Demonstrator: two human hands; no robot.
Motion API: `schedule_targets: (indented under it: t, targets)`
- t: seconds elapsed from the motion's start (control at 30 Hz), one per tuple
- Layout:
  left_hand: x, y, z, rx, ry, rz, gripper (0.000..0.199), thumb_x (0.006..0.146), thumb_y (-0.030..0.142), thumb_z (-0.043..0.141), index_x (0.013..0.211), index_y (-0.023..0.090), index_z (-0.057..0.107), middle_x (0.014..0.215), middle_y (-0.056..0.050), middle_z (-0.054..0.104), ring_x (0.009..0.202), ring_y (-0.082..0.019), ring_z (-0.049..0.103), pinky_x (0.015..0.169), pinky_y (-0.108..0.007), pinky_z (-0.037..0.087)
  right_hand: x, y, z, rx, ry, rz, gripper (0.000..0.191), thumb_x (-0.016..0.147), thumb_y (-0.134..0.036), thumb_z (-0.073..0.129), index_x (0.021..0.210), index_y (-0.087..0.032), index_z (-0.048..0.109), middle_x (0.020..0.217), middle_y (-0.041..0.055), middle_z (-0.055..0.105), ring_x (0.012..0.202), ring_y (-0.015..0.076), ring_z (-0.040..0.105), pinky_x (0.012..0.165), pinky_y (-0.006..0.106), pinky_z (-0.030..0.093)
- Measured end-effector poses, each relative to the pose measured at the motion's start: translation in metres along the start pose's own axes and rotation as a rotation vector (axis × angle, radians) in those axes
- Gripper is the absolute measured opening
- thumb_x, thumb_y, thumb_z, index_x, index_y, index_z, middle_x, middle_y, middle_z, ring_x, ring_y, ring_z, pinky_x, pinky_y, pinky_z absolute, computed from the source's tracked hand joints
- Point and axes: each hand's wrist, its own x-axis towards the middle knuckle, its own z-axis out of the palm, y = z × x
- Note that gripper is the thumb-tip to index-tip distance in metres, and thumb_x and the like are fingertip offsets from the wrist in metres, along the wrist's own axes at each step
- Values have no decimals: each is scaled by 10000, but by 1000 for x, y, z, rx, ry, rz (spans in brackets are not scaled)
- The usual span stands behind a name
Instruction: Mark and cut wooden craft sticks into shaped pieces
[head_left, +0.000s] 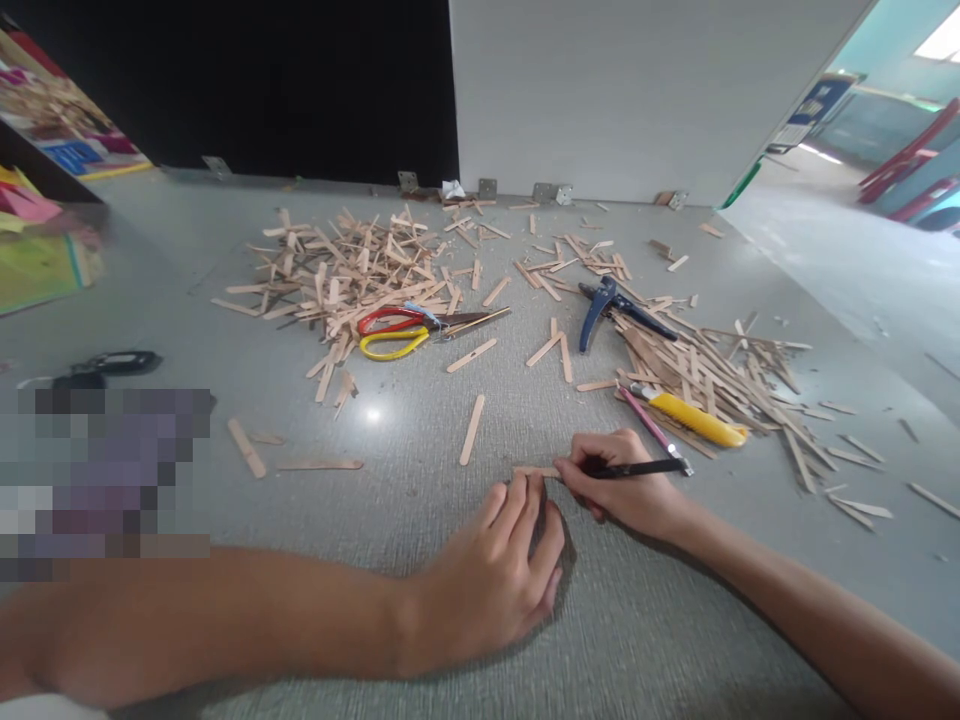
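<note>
My right hand [626,485] is closed around a black pen [645,468], its fingertips at the right end of a short wooden craft stick [534,471]. My left hand [502,560] has its bent fingertips pressed on the near edge of that stick, holding it against the tabletop. The pen's tip is hidden behind my right fingers. Just beyond my hands lies a single loose craft stick [472,430]. To the right of it, near my right hand, are a purple pen-like tool [649,420] and a yellow utility knife [697,418].
A big heap of cut craft sticks [352,270] lies at the back left, with red-and-yellow-handled scissors [397,332] at its front. Blue-handled pliers [600,310] rest on another stick pile [697,370] at right. A black-and-white upright panel [600,100] bounds the far edge.
</note>
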Motion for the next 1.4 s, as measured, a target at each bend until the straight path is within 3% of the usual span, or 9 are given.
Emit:
schedule_targets:
  t: [0.93,1.4]
  targets:
    - [0,0,0,16,-4,-4,449,1082,289,329,1228,14,652,1213,-262,778,1144,-360,744,978,-448,469,0,4,3,16,45,-10,396,961,-328,644,610,-234,487,421,-82,480,336,64,433,373,184,299]
    - [-1,0,1,28,9,-8,440,1069,295,337,1215,24,653,1208,-254,782,1138,-352,749,971,-444,479,2,4,2,23,45,27,417,952,-362,676,603,-232,489,415,-78,486,322,71,472,349,170,320]
